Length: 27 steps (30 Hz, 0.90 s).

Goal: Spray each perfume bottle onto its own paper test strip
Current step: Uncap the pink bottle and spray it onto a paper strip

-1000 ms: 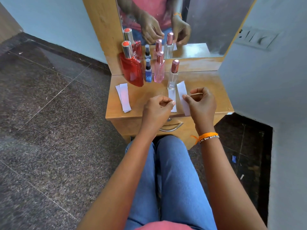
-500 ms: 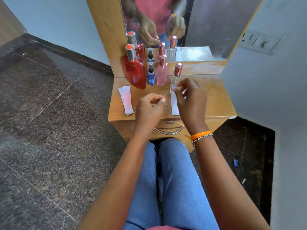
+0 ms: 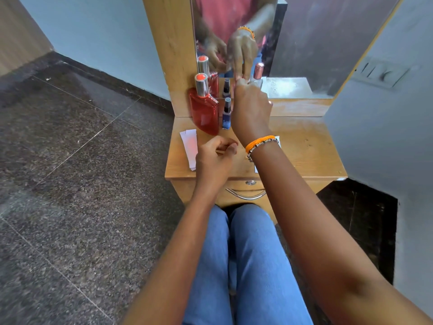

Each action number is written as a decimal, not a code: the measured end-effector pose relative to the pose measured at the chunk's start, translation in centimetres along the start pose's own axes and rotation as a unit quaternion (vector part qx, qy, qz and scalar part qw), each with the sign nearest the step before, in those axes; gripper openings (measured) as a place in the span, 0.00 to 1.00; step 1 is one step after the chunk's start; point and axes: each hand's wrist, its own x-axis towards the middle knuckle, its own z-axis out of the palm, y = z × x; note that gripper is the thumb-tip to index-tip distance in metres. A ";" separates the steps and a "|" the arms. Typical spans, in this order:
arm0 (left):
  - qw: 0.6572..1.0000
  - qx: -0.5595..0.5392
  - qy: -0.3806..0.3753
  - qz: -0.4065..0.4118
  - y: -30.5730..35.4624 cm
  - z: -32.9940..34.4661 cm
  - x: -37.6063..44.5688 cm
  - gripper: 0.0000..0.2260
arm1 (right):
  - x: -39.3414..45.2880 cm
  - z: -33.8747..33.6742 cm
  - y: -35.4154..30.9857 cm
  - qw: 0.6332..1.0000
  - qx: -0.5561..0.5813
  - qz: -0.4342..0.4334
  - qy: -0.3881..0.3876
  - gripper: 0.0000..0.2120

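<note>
a: floor type?
b: dark speckled stone tiles point(image 3: 70, 184) with thin pale joints.
a: walls?
b: pale blue wall point(image 3: 105, 43) at left; grey wall point(image 3: 386, 137) at right carrying a switch plate point(image 3: 380, 71).
a: furniture?
b: wooden dressing table point(image 3: 304, 146), one drawer with metal handle point(image 3: 246, 195), mirror point(image 3: 328, 31) mounted behind.

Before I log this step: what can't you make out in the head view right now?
- Pink and clear bottles: hidden behind the right hand.
- Right hand's grip: fingers face away; the mirror reflection is blurred.
- Strips on the right: mostly under the right forearm; only a corner shows.
- Left hand: curled; contents unseen.
</note>
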 end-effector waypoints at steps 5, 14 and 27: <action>1.000 -0.001 -0.004 0.020 0.2 0.0 0.0 0.06 | 0.1 0.1 -0.2 1.000 -0.006 -0.005 -0.012 0.17; 0.998 0.025 0.036 0.044 0.6 0.0 -0.2 0.14 | -2.6 -1.4 0.1 0.997 0.023 -0.053 -0.044 0.15; 0.986 0.112 0.070 0.101 0.0 1.2 -0.9 0.09 | -4.5 -3.6 2.7 0.958 0.281 0.022 -0.045 0.05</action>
